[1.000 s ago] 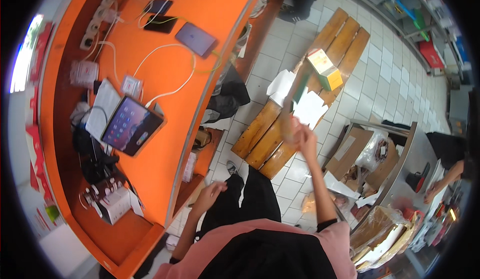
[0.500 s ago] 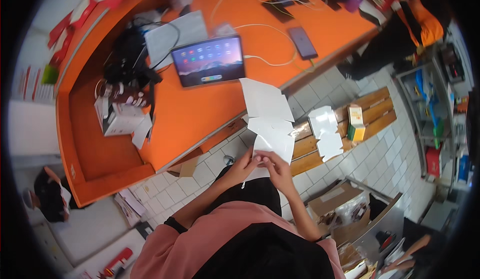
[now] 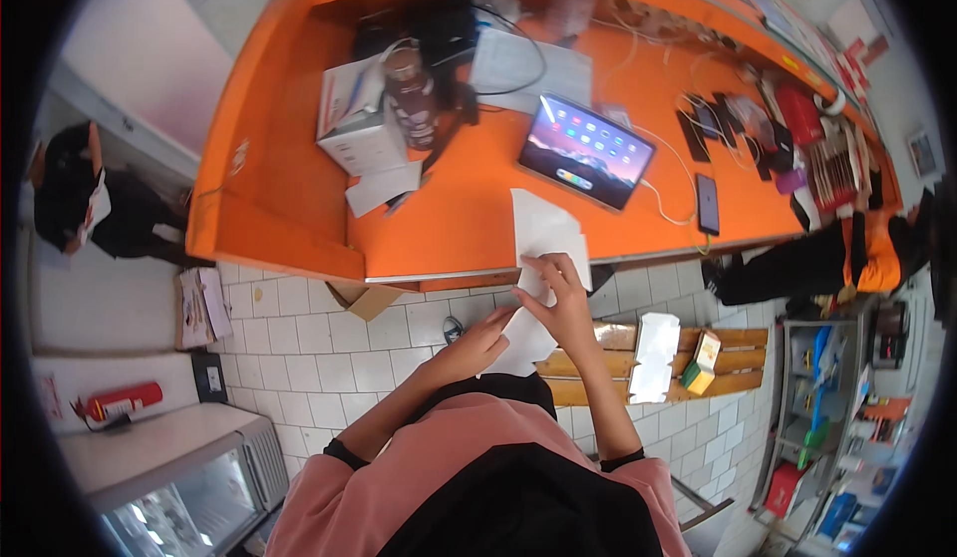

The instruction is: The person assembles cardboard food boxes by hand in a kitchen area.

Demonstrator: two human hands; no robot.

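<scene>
A white, glossy cardboard sheet (image 3: 546,226) with creases and cut edges, like a flat box blank, spans from the front edge of the orange desk down to my lap. My left hand (image 3: 477,346) has its fingers closed on the lower left side of the sheet. Higher up, my right hand (image 3: 563,303) grips the sheet near a crease, thumb toward me and fingers bent over the card. The sheet bends between its upper panel and the lower panel. Part of it is hidden behind my right hand.
On the orange desk (image 3: 454,233) stand a lit tablet (image 3: 588,151), a phone (image 3: 707,205), cables and an opened white box (image 3: 359,145). A wooden bench (image 3: 738,363) at right bears another white blank (image 3: 654,358) and a small yellow-green carton (image 3: 701,363). Two people stand left and right.
My view has turned left, so the desk and bench appear shifted. My right hand has moved from beside the left hand up the sheet to the crease.
</scene>
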